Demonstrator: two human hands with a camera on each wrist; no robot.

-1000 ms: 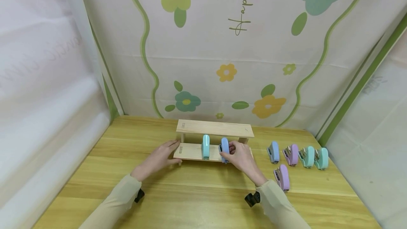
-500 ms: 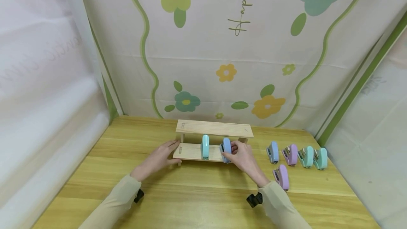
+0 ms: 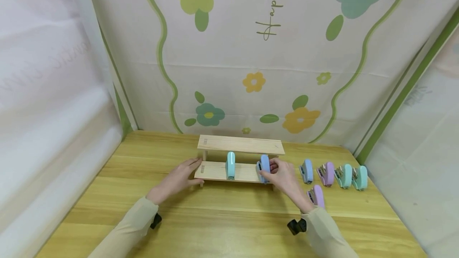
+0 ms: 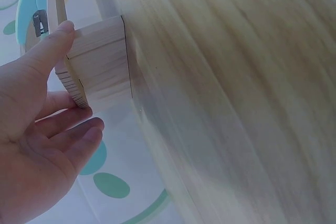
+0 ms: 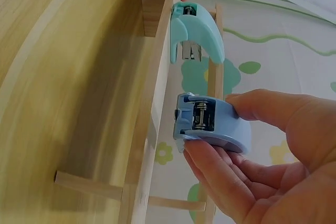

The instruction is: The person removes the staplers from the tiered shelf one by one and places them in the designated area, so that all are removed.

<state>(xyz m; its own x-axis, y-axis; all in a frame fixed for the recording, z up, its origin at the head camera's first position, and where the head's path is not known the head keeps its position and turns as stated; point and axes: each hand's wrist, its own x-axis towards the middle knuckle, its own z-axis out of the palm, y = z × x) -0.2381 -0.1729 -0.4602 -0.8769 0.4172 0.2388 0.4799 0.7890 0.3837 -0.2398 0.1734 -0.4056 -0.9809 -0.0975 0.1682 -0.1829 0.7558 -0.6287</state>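
Observation:
My right hand [image 3: 287, 176] pinches a blue stapler [image 3: 263, 168] at the right part of the lower plank of a two-tier wooden shelf [image 3: 247, 173]. In the right wrist view, thumb and fingers lie on either side of that blue stapler [image 5: 218, 121], whose spring end faces the camera. A teal stapler [image 3: 230, 165] stands on the same plank, apart from it to the left. My left hand [image 3: 177, 180] holds the plank's left end; in the left wrist view, the thumb [image 4: 60, 38] is on the front edge and the fingers are round the end.
On the table [image 3: 222, 226] right of the shelf stand a blue stapler [image 3: 306, 171], a purple stapler [image 3: 326, 174] and two teal staplers [image 3: 343, 176] in a row. Another purple stapler [image 3: 316, 196] lies nearer, close to my right forearm. The upper plank [image 3: 240, 144] rises behind.
The right hand has moved the blue stapler rightward along the lower plank, widening the gap to the teal one. The left hand has stayed on the plank's end.

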